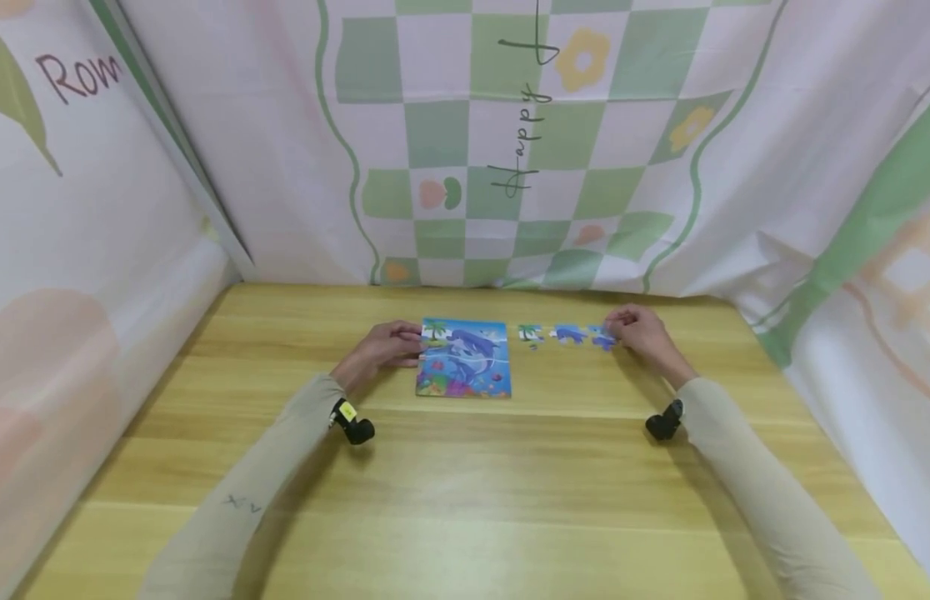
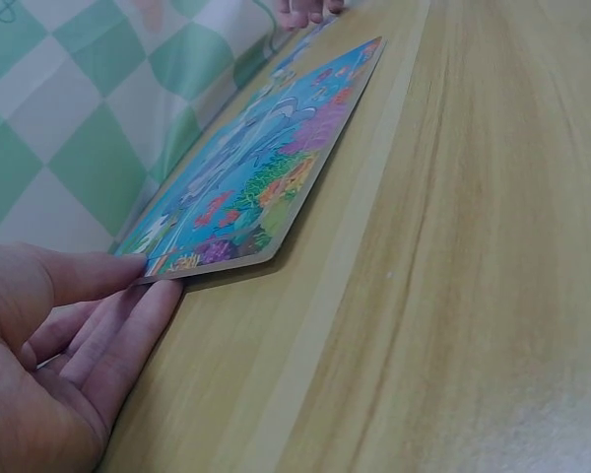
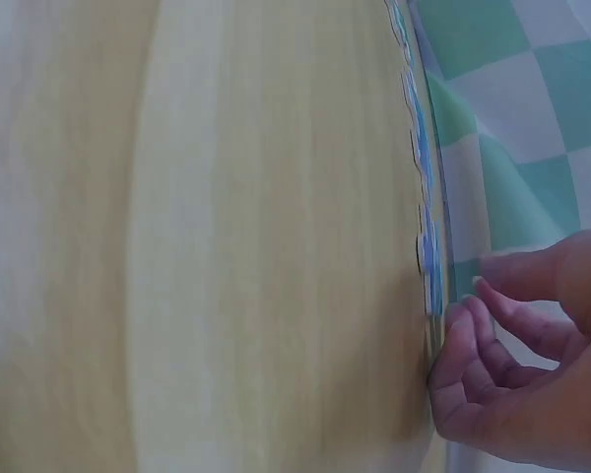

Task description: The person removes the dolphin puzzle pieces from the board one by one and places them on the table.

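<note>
My left hand point(image 1: 390, 346) pinches the left edge of a square dolphin puzzle board point(image 1: 465, 383). In the left wrist view, the thumb lies on top of the board point(image 2: 231, 212) and other fingers are at its underside. Right of the board, puzzle pieces with a palm tree point(image 1: 530, 334) and blue dolphin parts point(image 1: 568, 333) lie in a row. At the row's right end, my right hand point(image 1: 645, 333) pinches a blue puzzle piece point(image 1: 602, 339), whose right side the fingers partly hide. The right wrist view shows the curled fingers low at the table, beside the pieces point(image 3: 426, 197).
The wooden table point(image 1: 465, 492) extends in front of both hands. A checked green and white curtain point(image 1: 510, 167) hangs along its back edge, close behind the pieces. More printed cloth point(image 1: 82, 333) stands at the left and right sides.
</note>
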`<move>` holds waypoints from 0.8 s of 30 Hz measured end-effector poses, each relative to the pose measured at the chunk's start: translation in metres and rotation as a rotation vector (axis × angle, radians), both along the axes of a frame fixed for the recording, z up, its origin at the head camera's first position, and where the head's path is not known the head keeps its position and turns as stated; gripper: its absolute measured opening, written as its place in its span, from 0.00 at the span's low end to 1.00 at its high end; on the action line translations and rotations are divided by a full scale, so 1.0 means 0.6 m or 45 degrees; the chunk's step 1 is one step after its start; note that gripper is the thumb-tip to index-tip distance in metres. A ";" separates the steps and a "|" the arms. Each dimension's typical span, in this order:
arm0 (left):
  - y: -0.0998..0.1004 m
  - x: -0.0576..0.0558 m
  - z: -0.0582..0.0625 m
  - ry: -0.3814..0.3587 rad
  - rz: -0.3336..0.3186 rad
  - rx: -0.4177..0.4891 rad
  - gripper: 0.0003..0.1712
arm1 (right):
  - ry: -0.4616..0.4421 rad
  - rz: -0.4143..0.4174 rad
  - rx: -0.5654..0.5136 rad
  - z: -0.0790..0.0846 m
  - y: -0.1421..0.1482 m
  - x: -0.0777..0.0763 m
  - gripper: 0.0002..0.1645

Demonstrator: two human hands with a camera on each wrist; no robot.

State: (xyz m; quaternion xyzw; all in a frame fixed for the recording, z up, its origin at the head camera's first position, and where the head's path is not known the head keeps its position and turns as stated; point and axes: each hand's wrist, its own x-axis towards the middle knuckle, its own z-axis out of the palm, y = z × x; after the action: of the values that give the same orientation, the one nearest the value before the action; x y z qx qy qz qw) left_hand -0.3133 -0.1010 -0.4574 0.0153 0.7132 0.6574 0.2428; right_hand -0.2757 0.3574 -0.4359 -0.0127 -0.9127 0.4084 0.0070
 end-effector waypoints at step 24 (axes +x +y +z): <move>-0.014 0.003 -0.005 0.036 -0.072 0.093 0.25 | -0.106 0.269 -0.188 0.045 -0.204 0.026 0.19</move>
State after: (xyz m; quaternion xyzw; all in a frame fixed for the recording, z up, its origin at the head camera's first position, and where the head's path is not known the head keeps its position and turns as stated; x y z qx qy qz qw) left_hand -0.3116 -0.1094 -0.4605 0.0536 0.6913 0.6756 0.2506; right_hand -0.2603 0.2351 -0.4091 0.0660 -0.8760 0.4719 -0.0749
